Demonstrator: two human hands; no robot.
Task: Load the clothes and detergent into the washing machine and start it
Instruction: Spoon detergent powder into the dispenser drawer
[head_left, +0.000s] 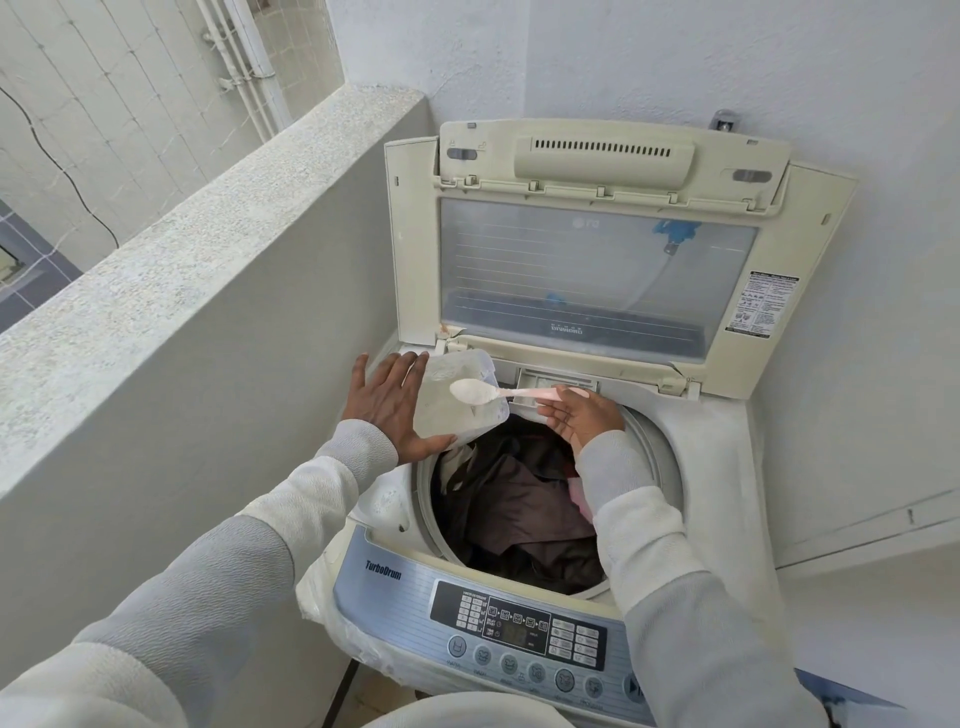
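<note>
Clothes (524, 499) already fill the drum — our right hand (576, 413) pinches a heaped spoon (475, 391), our left hand (387, 402) is spread against the detergent tub (452, 410) — pouring and starting remain.

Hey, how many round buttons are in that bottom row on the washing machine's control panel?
6 visible round grey buttons, running left to right along the panel's front edge; the right sleeve may hide more.
</note>
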